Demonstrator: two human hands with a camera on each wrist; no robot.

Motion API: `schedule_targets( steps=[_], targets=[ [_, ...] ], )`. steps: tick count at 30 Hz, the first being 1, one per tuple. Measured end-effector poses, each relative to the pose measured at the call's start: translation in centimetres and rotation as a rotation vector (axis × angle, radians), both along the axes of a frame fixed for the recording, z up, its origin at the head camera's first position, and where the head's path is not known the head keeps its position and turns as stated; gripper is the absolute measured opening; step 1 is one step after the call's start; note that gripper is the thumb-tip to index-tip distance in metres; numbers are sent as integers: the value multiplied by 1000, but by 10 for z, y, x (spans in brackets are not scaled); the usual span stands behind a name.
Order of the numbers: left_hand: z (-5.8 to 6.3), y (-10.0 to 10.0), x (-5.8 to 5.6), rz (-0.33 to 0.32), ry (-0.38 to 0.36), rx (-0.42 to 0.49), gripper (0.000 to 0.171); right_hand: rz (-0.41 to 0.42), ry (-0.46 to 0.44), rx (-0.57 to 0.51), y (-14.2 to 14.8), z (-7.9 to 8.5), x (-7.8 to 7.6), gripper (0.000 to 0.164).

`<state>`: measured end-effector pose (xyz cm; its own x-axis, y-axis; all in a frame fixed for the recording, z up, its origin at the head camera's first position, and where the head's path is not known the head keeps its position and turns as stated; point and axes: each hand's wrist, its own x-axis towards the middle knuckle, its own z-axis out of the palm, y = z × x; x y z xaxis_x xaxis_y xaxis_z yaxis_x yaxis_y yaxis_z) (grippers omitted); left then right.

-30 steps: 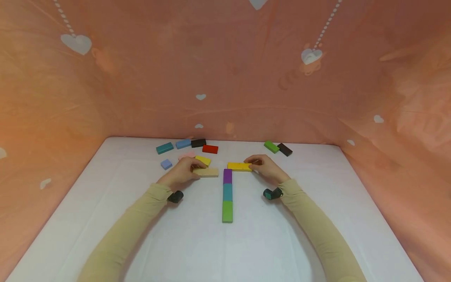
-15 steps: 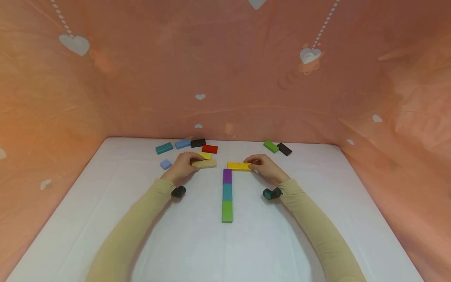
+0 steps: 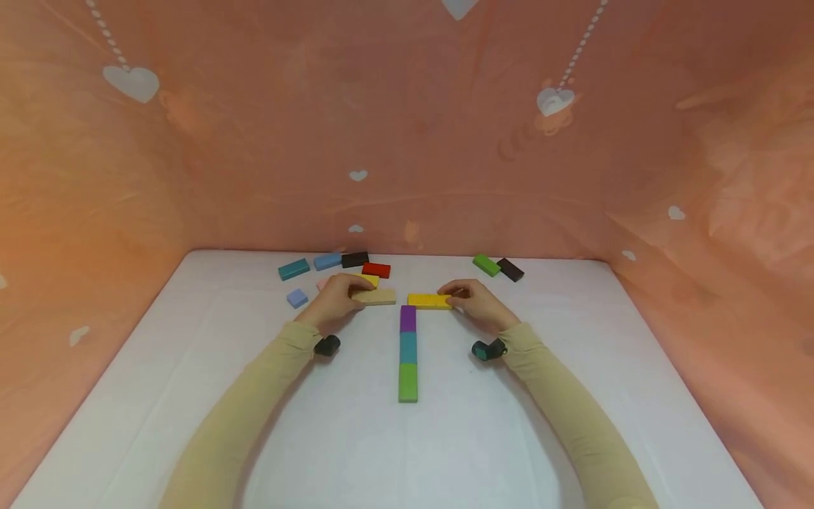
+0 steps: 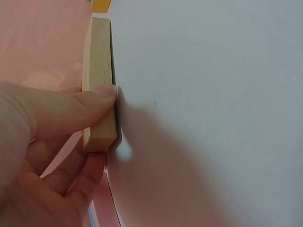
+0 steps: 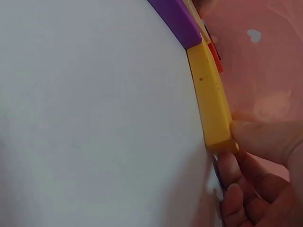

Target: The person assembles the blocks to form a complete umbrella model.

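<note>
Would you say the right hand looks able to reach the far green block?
Probably yes: in the head view nothing stands between the right hand and the far green block, though that hand likely must release the yellow block it pinches.

Yel. blk [image 3: 427,302], wood blk [image 3: 380,297] (gap btwn).

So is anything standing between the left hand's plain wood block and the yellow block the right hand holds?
Nothing visible: between the wood block in the left hand and the yellow block in the right hand, the head view shows only white tabletop. The purple block lies on the near side.
</note>
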<state>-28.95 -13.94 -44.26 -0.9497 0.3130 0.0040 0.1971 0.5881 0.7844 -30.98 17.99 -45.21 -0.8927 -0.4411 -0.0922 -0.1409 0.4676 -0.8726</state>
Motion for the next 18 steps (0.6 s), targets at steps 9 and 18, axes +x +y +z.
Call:
schedule_targets(
  steps=[9,18],
  targets=[
    [-6,5,-8,-40,29,7,34,-20,-1,14,-2,-1,2,23],
    [-5,9,-6,-10,-83,37,35,-25,3,13,-1,-2,0,23]
  ],
)
